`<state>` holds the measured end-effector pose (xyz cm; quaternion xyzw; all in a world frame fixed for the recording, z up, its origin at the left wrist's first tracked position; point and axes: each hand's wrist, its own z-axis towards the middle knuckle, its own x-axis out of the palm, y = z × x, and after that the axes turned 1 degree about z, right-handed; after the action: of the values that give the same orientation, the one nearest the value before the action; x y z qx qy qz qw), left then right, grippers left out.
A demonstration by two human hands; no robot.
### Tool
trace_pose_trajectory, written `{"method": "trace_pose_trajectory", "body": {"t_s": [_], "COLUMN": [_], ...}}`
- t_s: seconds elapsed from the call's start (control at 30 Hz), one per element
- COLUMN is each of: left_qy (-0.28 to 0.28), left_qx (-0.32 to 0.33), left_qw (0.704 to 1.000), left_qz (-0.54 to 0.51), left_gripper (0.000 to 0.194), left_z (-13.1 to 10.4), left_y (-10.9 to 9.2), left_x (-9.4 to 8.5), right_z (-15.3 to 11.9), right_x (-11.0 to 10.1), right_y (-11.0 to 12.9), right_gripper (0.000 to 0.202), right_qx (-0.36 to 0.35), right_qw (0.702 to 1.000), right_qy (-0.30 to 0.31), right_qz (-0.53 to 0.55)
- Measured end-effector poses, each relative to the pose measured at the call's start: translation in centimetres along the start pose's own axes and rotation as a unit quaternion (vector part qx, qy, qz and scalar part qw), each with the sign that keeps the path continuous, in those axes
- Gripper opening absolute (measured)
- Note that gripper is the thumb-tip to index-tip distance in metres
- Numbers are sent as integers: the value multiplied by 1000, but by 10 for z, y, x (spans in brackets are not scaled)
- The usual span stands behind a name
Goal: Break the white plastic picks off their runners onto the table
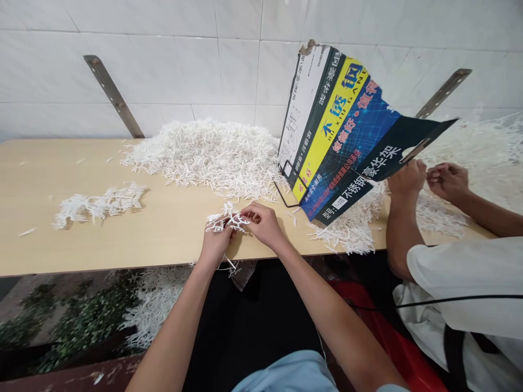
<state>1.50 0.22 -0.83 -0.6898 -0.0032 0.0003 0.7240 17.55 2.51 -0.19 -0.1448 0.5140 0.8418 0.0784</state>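
Note:
A white branching plastic piece sits between my two hands, just above the table's front edge. My left hand is closed round its lower part. With thumb and fingers pinched, my right hand grips the right end of its branches; the fingertips are partly hidden. Beyond my hands lies a large heap of small white plastic bits against the wall. To the left is a smaller cluster of white branched pieces on the wooden table.
A printed cardboard sheet stands upright to my right as a divider. Behind it, a co-worker's hands are at another white heap. Metal brackets fix to the tiled wall. Below the table are white branches and green plants.

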Motion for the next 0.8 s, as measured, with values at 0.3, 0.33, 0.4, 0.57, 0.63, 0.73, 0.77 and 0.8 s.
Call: {"method": "trace_pose_trajectory", "body": {"t_s": [0.3,0.33,0.4,0.57,0.63,0.73,0.77,0.8], "left_qy": [-4,1,10,31,40,52,57,59], "left_qx": [27,23,23,8,-16,-28,-21,-10], "left_qw": [997,997,996,997,998,998,998,997], "left_qz": [76,75,80,65,35,25,33,40], "left_gripper": [9,8,9,18,17,14,14,15], "left_z": [-1,-1,-1,0,1,1,1,0], "left_y": [0,0,-2,-3,-2,-2,-2,-3], "left_x": [-1,-1,-1,0,0,-1,-2,-2], "right_z": [3,4,5,5,5,5,5,5], "right_x": [1,1,1,0,0,0,-1,-1], "right_y": [-4,-5,-8,-10,-10,-8,-8,-7], "right_gripper": [9,9,12,13,11,12,12,12], "right_qx": [31,41,60,76,77,86,89,91], "right_qw": [999,999,997,994,994,993,992,992], "right_qy": [2,6,17,36,35,32,32,34], "right_qz": [12,21,42,73,75,78,79,79]}}
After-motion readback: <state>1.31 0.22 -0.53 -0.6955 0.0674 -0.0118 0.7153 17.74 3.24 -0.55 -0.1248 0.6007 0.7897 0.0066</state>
